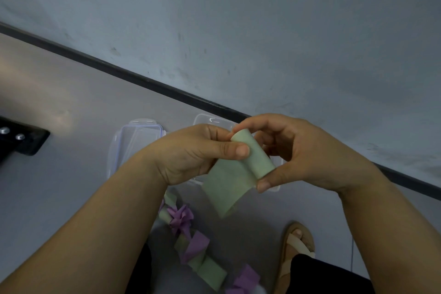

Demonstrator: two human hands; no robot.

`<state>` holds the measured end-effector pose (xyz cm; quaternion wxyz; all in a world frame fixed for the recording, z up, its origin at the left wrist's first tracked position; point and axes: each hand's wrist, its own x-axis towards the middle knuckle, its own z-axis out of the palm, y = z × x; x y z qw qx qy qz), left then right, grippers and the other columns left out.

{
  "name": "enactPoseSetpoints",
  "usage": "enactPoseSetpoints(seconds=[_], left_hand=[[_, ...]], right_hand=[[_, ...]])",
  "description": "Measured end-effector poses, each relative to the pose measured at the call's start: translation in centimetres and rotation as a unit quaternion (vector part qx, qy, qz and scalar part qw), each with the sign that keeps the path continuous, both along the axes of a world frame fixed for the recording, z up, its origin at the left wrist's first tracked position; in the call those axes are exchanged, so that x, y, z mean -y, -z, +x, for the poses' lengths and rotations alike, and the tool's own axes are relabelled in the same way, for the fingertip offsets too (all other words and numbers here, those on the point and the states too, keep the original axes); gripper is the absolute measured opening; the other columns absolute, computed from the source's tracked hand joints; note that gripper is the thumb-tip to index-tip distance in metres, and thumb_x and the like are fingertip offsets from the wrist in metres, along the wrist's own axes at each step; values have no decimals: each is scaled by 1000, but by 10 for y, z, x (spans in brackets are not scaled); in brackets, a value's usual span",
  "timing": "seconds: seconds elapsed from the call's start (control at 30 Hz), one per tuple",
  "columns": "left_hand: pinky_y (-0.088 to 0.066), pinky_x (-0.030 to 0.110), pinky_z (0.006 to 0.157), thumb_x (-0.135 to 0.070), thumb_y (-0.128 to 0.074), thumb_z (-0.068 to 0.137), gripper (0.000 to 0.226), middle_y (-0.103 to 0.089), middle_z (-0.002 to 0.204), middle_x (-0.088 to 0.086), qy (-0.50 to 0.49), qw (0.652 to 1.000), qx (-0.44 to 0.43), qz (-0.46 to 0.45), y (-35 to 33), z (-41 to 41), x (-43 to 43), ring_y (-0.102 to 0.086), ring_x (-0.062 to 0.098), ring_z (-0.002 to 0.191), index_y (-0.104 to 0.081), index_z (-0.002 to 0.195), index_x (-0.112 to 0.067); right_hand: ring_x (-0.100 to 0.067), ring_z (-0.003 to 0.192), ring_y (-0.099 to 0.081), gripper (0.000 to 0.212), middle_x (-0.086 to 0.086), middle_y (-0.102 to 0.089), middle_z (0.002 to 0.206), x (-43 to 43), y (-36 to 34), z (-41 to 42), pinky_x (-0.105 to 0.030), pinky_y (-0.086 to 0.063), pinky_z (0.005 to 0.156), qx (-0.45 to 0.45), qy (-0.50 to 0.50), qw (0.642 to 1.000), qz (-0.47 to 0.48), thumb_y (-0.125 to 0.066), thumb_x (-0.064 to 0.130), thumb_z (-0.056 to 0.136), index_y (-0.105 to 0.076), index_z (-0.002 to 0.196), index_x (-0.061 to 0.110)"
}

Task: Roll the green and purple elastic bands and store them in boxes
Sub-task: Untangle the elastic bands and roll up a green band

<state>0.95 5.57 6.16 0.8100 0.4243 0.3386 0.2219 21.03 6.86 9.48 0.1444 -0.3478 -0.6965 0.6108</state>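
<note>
A pale green elastic band [229, 181] is partly rolled in mid-air between both hands. My left hand [191, 153] pinches the left end of the roll, thumb on top. My right hand [298, 150] pinches the roll at its right end between thumb and forefinger. The loose tail of the band hangs down below the roll. Beneath my hands lies a pile of loose green and purple bands [191, 243] on the floor. Two clear plastic boxes stand behind my hands: one at the left [133, 141], one at the right [212, 120], mostly hidden.
A grey floor meets a grey wall along a dark skirting strip [143, 79]. A black metal bracket with bolts [21, 141] sits at the left edge. A sandalled foot [296, 248] and dark trouser leg lie at lower right.
</note>
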Motion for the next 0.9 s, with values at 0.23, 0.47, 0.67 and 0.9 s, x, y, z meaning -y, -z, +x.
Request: enactPoseSetpoints(seconds=[0.23, 0.47, 0.67, 0.9], left_hand=[[-53, 25, 76, -49, -88, 37, 50, -73, 79, -2, 22, 995, -91, 41, 0, -3, 0, -67, 10, 75, -78, 77, -22], [-52, 28, 81, -30, -79, 56, 30, -73, 86, 5, -2, 993, -119, 16, 1, -3, -1, -67, 15, 79, -78, 83, -17], [-51, 38, 92, -52, -84, 50, 37, -74, 84, 1, -23, 979, -204, 20, 0, 5, 2, -68, 16, 81, -77, 75, -25], [-49, 41, 92, -45, -79, 52, 37, -73, 84, 4, -42, 989, -144, 15, 3, 2, 0, -66, 19, 82, -77, 79, -20]], right_hand=[[-34, 93, -59, 64, -1, -65, 105, -3, 1, 5, -47, -53, 80, -38, 32, 999, 10, -85, 28, 48, -63, 107, 42], [-7, 78, -58, 65, 19, -62, 89, -4, -1, 7, -26, -52, 72, 96, 26, 993, 69, -88, 38, 49, -59, 107, 43], [-2, 92, -53, 57, 33, -49, 110, -3, 4, 0, -14, -46, 75, 177, -20, 972, 154, -83, 30, 62, -49, 102, 54], [-1, 96, -55, 69, 30, -52, 111, -1, 2, 0, -25, -51, 76, 121, 12, 988, 94, -76, 44, 53, -47, 116, 50]])
